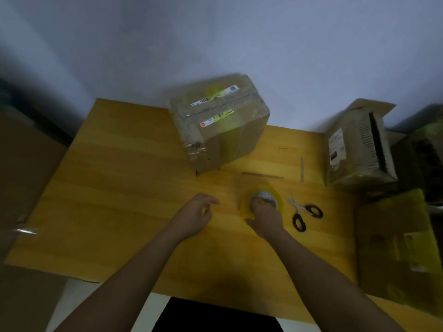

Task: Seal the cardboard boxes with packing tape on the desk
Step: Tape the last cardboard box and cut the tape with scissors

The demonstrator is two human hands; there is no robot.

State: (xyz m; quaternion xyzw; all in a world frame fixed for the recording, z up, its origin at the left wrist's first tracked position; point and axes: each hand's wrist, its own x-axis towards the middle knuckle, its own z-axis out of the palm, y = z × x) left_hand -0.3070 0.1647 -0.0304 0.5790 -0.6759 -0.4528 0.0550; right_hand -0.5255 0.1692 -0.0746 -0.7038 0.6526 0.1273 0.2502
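Cardboard box [220,121] at upper centre looks taped; the right-edge box [357,149] gapes unsealed. Right hand [266,216] grips the tape roll [262,202]; left hand [196,212] hovers loosely curled, empty.

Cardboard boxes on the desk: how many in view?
2 clearly. A brown taped cardboard box with labels stands at the back centre of the yellow wooden desk. A second brown cardboard box, flaps open, is at the right edge. Blurred cardboard at the frame edges may be more.

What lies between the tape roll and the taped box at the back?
In the head view, only bare desk separates the tape roll from the taped box, save a thin dark strip.
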